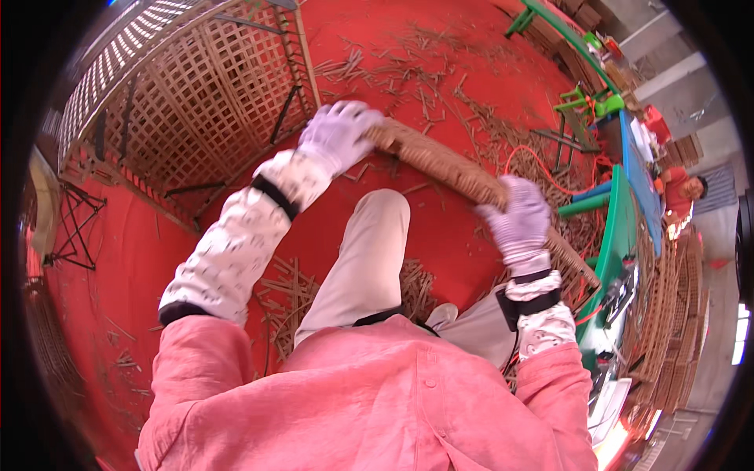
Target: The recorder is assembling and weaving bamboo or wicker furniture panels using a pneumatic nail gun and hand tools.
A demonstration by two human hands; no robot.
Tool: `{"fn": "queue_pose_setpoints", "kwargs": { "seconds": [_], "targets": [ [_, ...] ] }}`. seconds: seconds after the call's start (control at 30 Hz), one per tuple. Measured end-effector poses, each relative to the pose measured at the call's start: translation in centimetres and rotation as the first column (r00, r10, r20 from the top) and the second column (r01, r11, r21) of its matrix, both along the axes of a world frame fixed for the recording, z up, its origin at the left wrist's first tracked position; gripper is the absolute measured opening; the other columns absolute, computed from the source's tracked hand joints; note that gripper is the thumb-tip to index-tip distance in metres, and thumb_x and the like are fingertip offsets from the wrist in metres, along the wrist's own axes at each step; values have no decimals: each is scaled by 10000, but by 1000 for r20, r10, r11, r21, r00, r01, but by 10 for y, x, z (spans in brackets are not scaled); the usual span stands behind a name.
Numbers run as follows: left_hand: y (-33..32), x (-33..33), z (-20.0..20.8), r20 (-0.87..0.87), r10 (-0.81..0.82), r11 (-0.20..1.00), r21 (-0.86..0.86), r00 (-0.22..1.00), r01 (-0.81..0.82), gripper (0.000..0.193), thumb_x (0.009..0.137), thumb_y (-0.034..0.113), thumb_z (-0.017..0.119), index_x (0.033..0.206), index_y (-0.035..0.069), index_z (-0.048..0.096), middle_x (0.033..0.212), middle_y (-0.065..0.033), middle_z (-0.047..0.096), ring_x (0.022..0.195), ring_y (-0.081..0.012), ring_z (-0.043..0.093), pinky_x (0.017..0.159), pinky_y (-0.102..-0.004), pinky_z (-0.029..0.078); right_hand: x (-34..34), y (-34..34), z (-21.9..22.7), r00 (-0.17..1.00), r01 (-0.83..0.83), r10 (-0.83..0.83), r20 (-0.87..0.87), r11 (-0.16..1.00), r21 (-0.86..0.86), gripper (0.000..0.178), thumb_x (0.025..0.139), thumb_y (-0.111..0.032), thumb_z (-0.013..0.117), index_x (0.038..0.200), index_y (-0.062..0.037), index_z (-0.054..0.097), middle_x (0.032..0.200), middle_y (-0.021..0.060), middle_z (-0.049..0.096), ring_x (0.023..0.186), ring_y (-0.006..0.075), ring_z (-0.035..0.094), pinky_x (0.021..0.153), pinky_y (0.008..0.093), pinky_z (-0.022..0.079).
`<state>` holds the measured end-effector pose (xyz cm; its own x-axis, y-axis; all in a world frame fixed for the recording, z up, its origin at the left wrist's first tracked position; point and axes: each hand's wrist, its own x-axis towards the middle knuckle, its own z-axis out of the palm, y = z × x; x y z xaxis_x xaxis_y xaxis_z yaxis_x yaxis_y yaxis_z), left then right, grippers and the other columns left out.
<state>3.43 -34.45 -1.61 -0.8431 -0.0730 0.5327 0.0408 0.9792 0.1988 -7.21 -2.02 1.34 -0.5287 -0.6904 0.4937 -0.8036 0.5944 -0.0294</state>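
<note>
Bundle of thin wood strips (pixel 448 166) is held in the air above the red floor (pixel 440 235), 1 gloved hand at each end: left hand (pixel 338 135) and right hand (pixel 520 218) closed around it. Judged light, stiff, loose-packed; best gripped near both ends.

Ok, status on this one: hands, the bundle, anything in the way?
Left hand gripping one end of the bundle of wooden strips. Right hand clamped further along it. Bundle held off the floor, above the raised knee. Nothing blocking.
</note>
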Motion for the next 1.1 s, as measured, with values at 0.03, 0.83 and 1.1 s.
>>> {"fn": "queue_pose_setpoints", "kwargs": {
  "seconds": [0.03,0.83,1.1],
  "targets": [
    [-3,-19,9,69,48,997,54,996,-51,388,808,265,643,1181,191,563,1237,-46,539,1207,-261,457,1003,-422,363,-17,10,11,995,91,-93,-46,995,-46,569,621,-322,796,1094,-116,556,1025,112,596,999,312,553,852,436,438],
    [-87,-159,19,41,480,854,-250,876,-456,829,819,302,638,1478,147,161,1530,-105,199,1406,-291,195,1113,-474,189,-4,210,21,509,754,-130,851,545,-367,219,898,-200,595,1026,-25,560,802,44,574,541,112,582,470,234,474],
    [85,-127,8,-168,-196,812,525,966,256,726,857,389,646,1391,13,328,1301,-271,478,1232,-378,451,1038,-402,356,69,169,26,709,523,-110,696,745,-414,338,839,-229,703,956,8,493,695,74,578,602,137,565,545,280,468]
  ]
}}
